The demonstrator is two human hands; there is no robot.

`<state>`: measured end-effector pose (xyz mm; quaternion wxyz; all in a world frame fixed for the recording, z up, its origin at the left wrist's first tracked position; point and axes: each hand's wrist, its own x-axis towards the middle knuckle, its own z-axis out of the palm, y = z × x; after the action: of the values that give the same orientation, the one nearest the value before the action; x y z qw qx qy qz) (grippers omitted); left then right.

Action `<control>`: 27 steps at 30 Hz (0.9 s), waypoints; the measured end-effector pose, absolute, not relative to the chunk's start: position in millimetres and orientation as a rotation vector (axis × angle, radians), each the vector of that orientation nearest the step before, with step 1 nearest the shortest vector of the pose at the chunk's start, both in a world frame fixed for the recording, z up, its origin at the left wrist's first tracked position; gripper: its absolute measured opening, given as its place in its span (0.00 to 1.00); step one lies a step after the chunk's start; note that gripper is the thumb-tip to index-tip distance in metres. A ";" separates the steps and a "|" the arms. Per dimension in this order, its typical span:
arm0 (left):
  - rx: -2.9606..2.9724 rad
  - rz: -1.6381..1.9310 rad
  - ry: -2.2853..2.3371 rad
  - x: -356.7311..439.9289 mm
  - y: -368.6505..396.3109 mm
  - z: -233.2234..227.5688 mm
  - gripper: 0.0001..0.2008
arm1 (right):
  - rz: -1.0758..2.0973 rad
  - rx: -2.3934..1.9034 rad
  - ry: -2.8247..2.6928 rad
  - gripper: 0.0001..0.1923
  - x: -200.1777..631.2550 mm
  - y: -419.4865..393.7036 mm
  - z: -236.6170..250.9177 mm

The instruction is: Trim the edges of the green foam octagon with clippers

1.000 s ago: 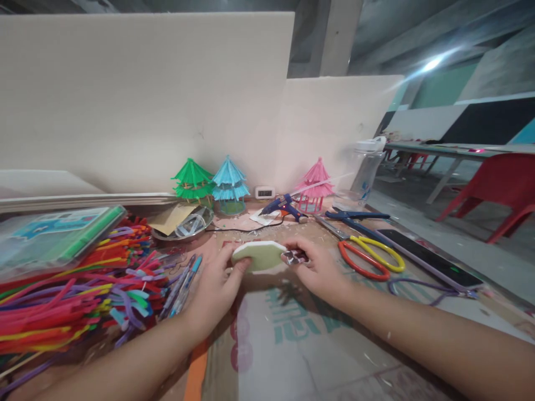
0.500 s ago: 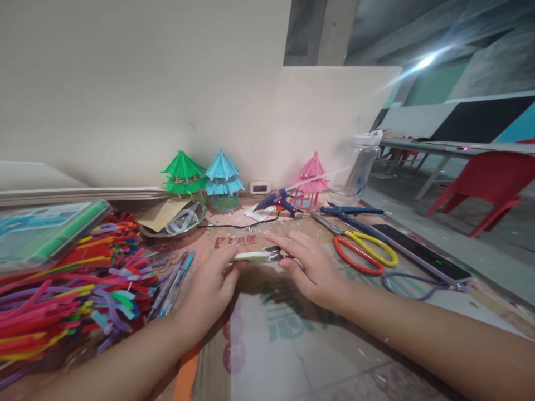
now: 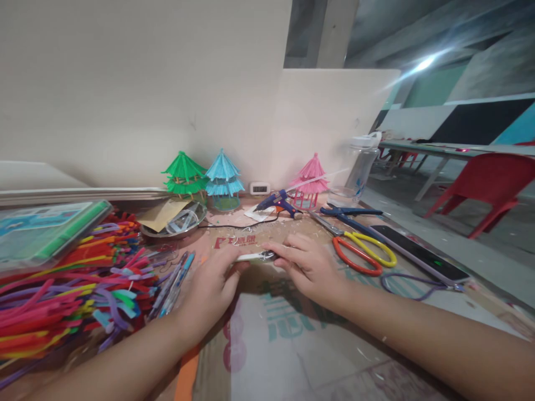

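My left hand (image 3: 219, 275) pinches the left end of a thin, flat white piece (image 3: 249, 257), seen nearly edge-on above the cardboard. The fingers of my right hand (image 3: 307, 264) close on a small dark bit (image 3: 268, 255) at the piece's right end; its kind is too small to make out. Beyond my hands lies a blue glue gun (image 3: 278, 203) with a clear stick in its back. Scissors (image 3: 363, 253) with one red and one yellow handle rest to the right of my right hand. Pens (image 3: 175, 284) lie left of my left hand.
Colourful pipe cleaners (image 3: 75, 295) and a plastic case (image 3: 54, 231) fill the left side. Green (image 3: 184, 172), blue (image 3: 224, 178) and pink (image 3: 314, 181) little pavilions line the back, with a small clock (image 3: 259, 188). On the right are pliers (image 3: 351, 211), a phone (image 3: 418, 250) and a bottle (image 3: 361, 164).
The white piece has tilted to a thinner edge-on view. My right fingers have drawn closer together around its dark end. My left hand has barely moved.
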<state>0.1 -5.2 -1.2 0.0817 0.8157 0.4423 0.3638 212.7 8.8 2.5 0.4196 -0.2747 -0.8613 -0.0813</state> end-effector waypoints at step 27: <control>1.632 1.210 1.223 11.4 -0.7 6.6 0.15 | 0.816 -1.006 -1.759 0.09 199.7 23.9 -5.2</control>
<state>11.4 -0.7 6.6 0.3756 0.6380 0.4778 0.4729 199.7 23.9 -5.2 0.4606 -0.4087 -0.7147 0.3316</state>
